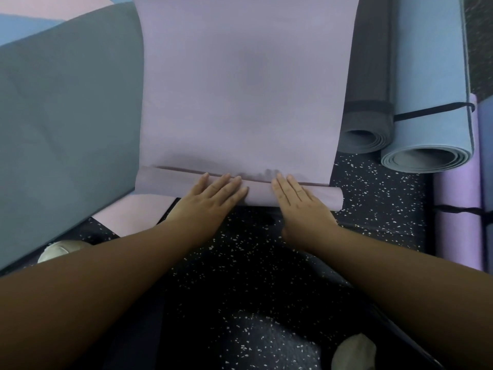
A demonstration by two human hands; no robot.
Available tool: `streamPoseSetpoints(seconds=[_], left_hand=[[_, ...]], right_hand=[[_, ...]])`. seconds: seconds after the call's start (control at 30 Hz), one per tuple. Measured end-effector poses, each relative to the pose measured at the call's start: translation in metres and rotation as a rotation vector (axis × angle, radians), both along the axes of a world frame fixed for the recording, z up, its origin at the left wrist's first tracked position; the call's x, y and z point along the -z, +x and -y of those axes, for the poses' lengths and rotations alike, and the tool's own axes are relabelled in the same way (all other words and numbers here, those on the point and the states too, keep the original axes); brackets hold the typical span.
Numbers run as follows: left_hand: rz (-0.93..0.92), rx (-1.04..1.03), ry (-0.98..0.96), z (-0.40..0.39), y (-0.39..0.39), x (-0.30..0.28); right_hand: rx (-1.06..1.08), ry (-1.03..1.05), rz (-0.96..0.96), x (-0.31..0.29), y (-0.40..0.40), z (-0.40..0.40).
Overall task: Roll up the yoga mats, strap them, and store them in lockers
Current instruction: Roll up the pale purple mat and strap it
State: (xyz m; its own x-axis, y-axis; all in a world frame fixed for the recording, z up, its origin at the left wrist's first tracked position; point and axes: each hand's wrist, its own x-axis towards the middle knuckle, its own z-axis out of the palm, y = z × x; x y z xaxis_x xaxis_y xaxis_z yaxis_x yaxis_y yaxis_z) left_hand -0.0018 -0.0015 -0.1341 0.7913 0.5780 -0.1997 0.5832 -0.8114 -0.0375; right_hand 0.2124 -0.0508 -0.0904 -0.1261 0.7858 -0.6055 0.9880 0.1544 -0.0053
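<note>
Nearest the viewer, two bare forearms reach forward over the dark speckled floor (240,263). The left hand (210,198) and the right hand (301,206) lie palm down, fingers straight and close together, pressing on the rolled near end (256,194) of a lilac yoga mat (240,89); neither hand curls around it. The roll is thin, lies crosswise on the floor, and has only a few turns; the rest of the mat stretches flat away from the viewer. To the left, a grey-green mat (69,129) lies unrolled, its edge under the lilac mat, and a pale pink mat (133,214) shows beneath both near the left wrist. To the right, well clear of the hands, lie three rolled mats bound with black straps: a dark grey roll (365,134), just beside it a light blue roll (429,108), and nearer the viewer a purple roll (458,209). At the far left, pink and blue mats (32,20) lie flat.
</note>
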Motion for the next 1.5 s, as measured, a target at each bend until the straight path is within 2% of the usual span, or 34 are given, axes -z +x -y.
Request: streamPoseSetpoints(seconds=[0.07, 0.17, 0.53, 0.77, 1.07, 1.17, 1.43, 1.5], left_hand=[[0.064, 0.015, 0.043, -0.004, 0.001, 0.000], [0.043, 0.025, 0.050, -0.009, -0.004, 0.006], [0.017, -0.003, -0.029, -0.024, 0.004, -0.001], [0.132, -0.047, 0.071, -0.015, -0.001, 0.008], [0.151, -0.044, 0.114, -0.015, -0.006, 0.011], [0.107, -0.021, 0.074, -0.023, -0.003, 0.006], [-0.220, -0.040, -0.054, -0.042, 0.007, -0.010], [-0.221, -0.056, -0.058, -0.045, 0.011, -0.014]], right_hand=[[-0.031, 0.120, 0.017, 0.000, -0.003, 0.007], [-0.029, 0.245, -0.039, 0.010, 0.001, 0.017], [-0.022, 0.003, -0.033, 0.001, 0.000, 0.011], [-0.008, -0.095, -0.051, -0.002, 0.005, 0.000], [0.003, -0.144, -0.040, -0.008, 0.005, -0.011], [0.013, -0.151, -0.048, -0.009, 0.005, -0.017], [0.084, 0.004, -0.082, -0.008, 0.003, -0.009], [0.096, 0.032, -0.066, -0.007, 0.000, -0.002]])
